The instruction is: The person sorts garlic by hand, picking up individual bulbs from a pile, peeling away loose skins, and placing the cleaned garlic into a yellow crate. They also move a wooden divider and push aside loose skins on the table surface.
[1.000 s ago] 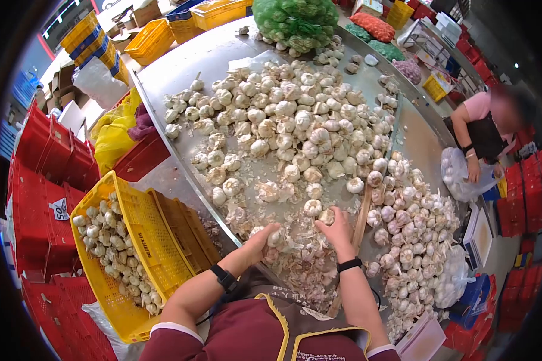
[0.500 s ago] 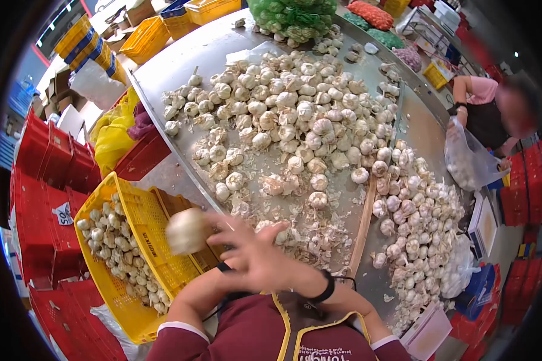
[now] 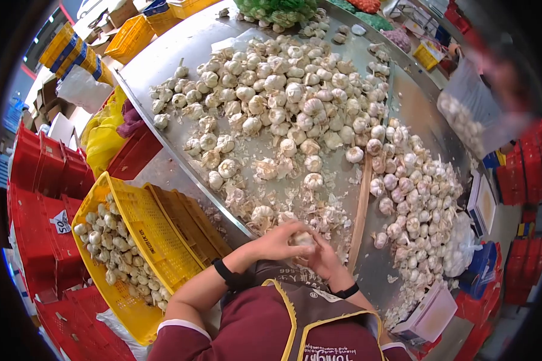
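Both hands meet at the near edge of the metal table, around one garlic bulb (image 3: 303, 240). My left hand (image 3: 276, 242) curls over it from the left, fingers bent. From the other side my right hand (image 3: 325, 257) presses its fingers against the same bulb; part of it is hidden. Just beyond my hands lie a few loose bulbs and papery skins (image 3: 319, 210). A large heap of garlic (image 3: 289, 90) covers the far part of the table. Right of a wooden strip (image 3: 360, 210) is another garlic pile (image 3: 418, 210).
To my left stands a tilted yellow crate (image 3: 153, 231) partly filled with garlic bulbs. Red crates (image 3: 39, 210) are stacked beyond it. A green net sack (image 3: 277, 11) sits at the table's far end. At right, a blurred person is beside a plastic bag of garlic (image 3: 464, 117).
My right hand, spread open near a blurred garlic bulb in front of the yellow crate, has moved back right. Both hands now hold a bulb together. The other person's bag has shifted and risen.
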Demonstrator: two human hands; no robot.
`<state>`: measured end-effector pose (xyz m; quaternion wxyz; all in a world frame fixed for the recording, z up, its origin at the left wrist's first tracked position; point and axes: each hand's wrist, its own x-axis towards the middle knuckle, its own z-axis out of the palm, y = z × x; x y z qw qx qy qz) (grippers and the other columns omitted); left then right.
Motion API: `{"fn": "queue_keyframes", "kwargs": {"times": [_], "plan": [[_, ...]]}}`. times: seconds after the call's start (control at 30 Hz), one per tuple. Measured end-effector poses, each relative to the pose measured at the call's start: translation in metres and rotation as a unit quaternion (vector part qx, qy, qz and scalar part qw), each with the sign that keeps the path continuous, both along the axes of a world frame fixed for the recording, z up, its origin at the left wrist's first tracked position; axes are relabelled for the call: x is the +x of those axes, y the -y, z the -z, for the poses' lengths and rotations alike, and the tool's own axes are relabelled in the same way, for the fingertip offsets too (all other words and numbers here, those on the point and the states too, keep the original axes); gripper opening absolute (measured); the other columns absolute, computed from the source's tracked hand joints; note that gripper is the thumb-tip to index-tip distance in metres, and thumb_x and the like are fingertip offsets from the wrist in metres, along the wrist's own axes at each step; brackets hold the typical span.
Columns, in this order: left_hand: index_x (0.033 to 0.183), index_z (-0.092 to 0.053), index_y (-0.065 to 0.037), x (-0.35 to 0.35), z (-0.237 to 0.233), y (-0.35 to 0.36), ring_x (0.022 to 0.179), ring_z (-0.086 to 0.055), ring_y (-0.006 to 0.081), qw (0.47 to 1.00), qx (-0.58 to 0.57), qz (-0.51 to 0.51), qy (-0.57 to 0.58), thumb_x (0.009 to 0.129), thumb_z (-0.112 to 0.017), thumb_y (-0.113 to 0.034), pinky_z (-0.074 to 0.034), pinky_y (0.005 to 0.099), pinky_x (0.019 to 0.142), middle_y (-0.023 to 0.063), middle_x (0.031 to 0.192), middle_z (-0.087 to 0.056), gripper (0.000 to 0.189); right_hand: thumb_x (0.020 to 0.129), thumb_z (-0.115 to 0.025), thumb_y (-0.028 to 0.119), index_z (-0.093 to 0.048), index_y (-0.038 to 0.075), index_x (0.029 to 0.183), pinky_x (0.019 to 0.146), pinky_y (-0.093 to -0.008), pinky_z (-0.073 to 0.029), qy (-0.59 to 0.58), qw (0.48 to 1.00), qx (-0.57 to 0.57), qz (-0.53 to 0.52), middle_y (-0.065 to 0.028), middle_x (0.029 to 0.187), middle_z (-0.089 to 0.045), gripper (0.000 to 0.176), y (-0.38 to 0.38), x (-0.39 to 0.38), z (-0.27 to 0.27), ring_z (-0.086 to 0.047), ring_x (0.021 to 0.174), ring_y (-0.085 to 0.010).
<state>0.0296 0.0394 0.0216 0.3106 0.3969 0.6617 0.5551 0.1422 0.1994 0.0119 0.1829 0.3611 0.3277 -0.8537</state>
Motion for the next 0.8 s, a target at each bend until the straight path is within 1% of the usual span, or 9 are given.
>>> {"fn": "queue_keyframes", "kwargs": {"times": [0.07, 0.13, 0.2, 0.3, 0.43, 0.5, 0.53, 0.6, 0.8], "plan": [[0.114, -0.057, -0.007, -0.006, -0.012, -0.005, 0.093, -0.059, 0.0267, 0.997, -0.042, 0.028, 0.056, 0.083, -0.07, -0.035, -0.049, 0.0388, 0.079, 0.0133, 0.106, -0.055, 0.044, 0.099, -0.044, 0.038, -0.061, 0.008, 0.108, 0.078, -0.038, -0.057, 0.051, 0.985, -0.158, 0.044, -0.0109, 0.1, -0.065, 0.035, 0.004, 0.01, 0.001, -0.064, 0.091, -0.0259], [0.119, -0.057, -0.012, -0.014, 0.002, -0.009, 0.101, -0.058, 0.0316, 0.969, -0.192, -0.111, -0.111, 0.081, -0.07, -0.031, -0.049, 0.0429, 0.081, 0.0155, 0.11, -0.055, 0.044, 0.098, -0.048, 0.035, -0.061, 0.007, 0.101, 0.073, -0.0374, -0.058, 0.016, 0.972, -0.216, 0.092, -0.0115, 0.095, -0.065, 0.031, -0.011, 0.026, 0.036, -0.064, 0.085, -0.0268], [0.123, -0.055, -0.014, -0.022, 0.017, -0.009, 0.103, -0.057, 0.0338, 0.95, -0.262, -0.078, -0.151, 0.079, -0.071, -0.03, -0.049, 0.0438, 0.081, 0.0164, 0.112, -0.054, 0.05, 0.095, -0.053, 0.032, -0.061, 0.007, 0.094, 0.068, -0.0356, -0.058, 0.011, 0.949, -0.29, 0.126, -0.0109, 0.091, -0.064, 0.027, -0.023, 0.033, 0.039, -0.063, 0.082, -0.0256], [0.13, -0.05, -0.016, -0.019, 0.048, -0.013, 0.094, -0.06, 0.0342, 0.874, -0.351, 0.029, -0.336, 0.075, -0.071, -0.027, -0.051, 0.0433, 0.079, 0.0148, 0.102, -0.057, 0.061, 0.089, -0.057, 0.02, -0.06, 0.006, 0.091, 0.068, -0.0353, -0.057, 0.028, 0.96, -0.228, 0.16, -0.0098, 0.089, -0.063, 0.014, -0.03, 0.038, 0.026, -0.062, 0.081, -0.0247], [0.131, -0.05, -0.017, -0.026, 0.032, -0.021, 0.098, -0.061, 0.0297, 0.888, -0.355, 0.036, -0.291, 0.077, -0.067, -0.023, -0.052, 0.0411, 0.08, 0.0155, 0.103, -0.058, 0.057, 0.082, -0.055, 0.008, -0.059, 0.006, 0.091, 0.074, -0.0396, -0.056, 0.003, 0.951, -0.235, 0.201, -0.0096, 0.089, -0.062, 0.01, -0.028, 0.047, 0.031, -0.062, 0.083, -0.0257], [0.13, -0.05, -0.014, -0.032, 0.023, -0.019, 0.099, -0.062, 0.0241, 0.953, -0.301, -0.032, 0.012, 0.079, -0.062, -0.02, -0.053, 0.0379, 0.082, 0.0136, 0.109, -0.06, 0.053, 0.081, -0.055, 0.007, -0.059, 0.005, 0.092, 0.076, -0.0406, -0.056, -0.014, 0.953, -0.232, 0.193, -0.0096, 0.089, -0.062, 0.012, -0.025, 0.054, 0.035, -0.062, 0.083, -0.0261], [0.13, -0.05, -0.014, -0.032, 0.027, -0.016, 0.099, -0.062, 0.0241, 0.953, -0.301, -0.032, 0.01, 0.079, -0.062, -0.02, -0.053, 0.0379, 0.082, 0.0136, 0.109, -0.06, 0.053, 0.08, -0.055, 0.006, -0.059, 0.005, 0.092, 0.077, -0.0415, -0.055, -0.03, 0.956, -0.231, 0.179, -0.0096, 0.089, -0.062, 0.013, -0.022, 0.054, 0.034, -0.062, 0.083, -0.0265], [0.127, -0.051, -0.01, -0.033, 0.038, -0.007, 0.097, -0.062, 0.0201, 0.907, -0.003, -0.059, 0.417, 0.079, -0.057, -0.016, -0.054, 0.0359, 0.083, 0.0097, 0.11, -0.061, 0.048, 0.079, -0.053, 0.005, -0.058, 0.004, 0.093, 0.077, -0.0418, -0.055, -0.027, 0.957, -0.233, 0.17, -0.01, 0.088, -0.062, 0.015, -0.02, 0.053, 0.03, -0.062, 0.083, -0.0264], [0.108, -0.059, -0.006, -0.013, 0.009, -0.003, 0.085, -0.062, 0.0164, 0.819, 0.069, -0.101, 0.56, 0.096, -0.038, -0.058, -0.054, 0.0336, 0.075, 0.0053, 0.09, -0.063, 0.058, 0.093, -0.053, 0.023, -0.06, 0.001, 0.104, 0.075, -0.0402, -0.055, -0.073, 0.957, -0.273, 0.058, -0.0098, 0.084, -0.061, 0.025, -0.011, 0.04, 0.014, -0.062, 0.081, -0.0249]]}}
